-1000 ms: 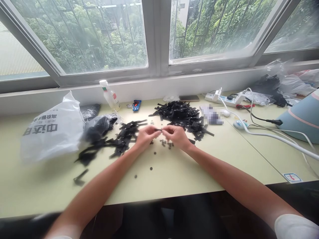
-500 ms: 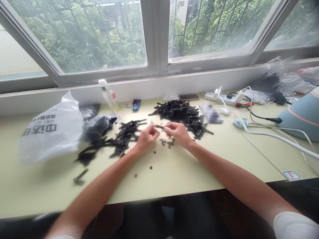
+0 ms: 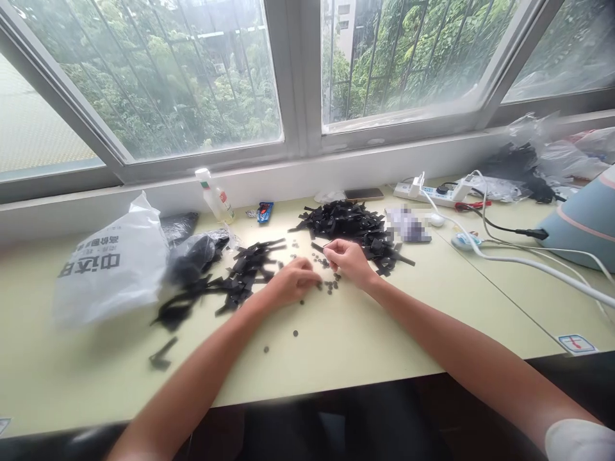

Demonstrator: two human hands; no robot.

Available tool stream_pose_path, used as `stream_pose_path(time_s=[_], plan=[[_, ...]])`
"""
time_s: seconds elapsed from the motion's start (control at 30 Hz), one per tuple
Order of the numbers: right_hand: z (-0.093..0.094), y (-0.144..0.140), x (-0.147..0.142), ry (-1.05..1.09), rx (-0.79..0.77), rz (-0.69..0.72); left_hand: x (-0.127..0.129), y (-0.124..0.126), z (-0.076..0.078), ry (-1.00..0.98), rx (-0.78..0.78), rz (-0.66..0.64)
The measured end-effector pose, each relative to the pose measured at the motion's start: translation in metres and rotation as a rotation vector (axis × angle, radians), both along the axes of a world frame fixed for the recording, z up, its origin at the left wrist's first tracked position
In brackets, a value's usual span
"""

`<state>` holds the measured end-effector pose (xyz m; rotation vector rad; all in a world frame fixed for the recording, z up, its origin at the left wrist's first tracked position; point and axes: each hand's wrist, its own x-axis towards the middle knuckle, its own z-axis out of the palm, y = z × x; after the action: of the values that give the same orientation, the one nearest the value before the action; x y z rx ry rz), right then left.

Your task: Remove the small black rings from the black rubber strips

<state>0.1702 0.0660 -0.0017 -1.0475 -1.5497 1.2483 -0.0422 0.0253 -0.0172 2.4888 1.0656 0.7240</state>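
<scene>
My right hand [image 3: 348,261] pinches a short black fabric strip [image 3: 317,246], whose free end points left. Below and to the left of it, my left hand [image 3: 295,282] is lowered to the table with its fingers curled together. Its fingertips are at the edge of a scatter of small dark round buttons [image 3: 330,285]; whether one is between them is hidden. Behind my right hand lies a big heap of black strips [image 3: 343,221]. A second, looser pile of black strips [image 3: 245,272] is left of my left hand.
A white plastic bag [image 3: 113,269] and a dark filled bag [image 3: 189,256] lie at the left. Along the back are a clear bottle [image 3: 216,198], a blue wrapper [image 3: 264,212], a phone [image 3: 364,194] and a power strip [image 3: 435,190]. A white cable [image 3: 519,261] crosses the right side.
My left hand has moved away from the strip, down and right to the buttons. My right hand still holds the strip. The view has shifted slightly.
</scene>
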Motion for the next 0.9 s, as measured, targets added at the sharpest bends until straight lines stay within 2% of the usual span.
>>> stream_pose_path(time_s=[0.2,0.43,0.6,0.9], plan=[[0.0,-0.003,-0.002,-0.069,0.044,0.017,0.001,0.003,-0.005,-0.115,-0.044,0.064],[-0.003,-0.007,-0.006,-0.166,0.255,0.021,0.0,0.003,-0.001,-0.231,-0.115,0.119],[-0.001,-0.013,-0.008,-0.19,0.327,0.082,0.004,-0.002,0.0,-0.344,-0.036,0.224],[-0.005,-0.013,-0.009,-0.17,0.274,0.128,0.001,-0.002,-0.004,-0.452,-0.112,0.326]])
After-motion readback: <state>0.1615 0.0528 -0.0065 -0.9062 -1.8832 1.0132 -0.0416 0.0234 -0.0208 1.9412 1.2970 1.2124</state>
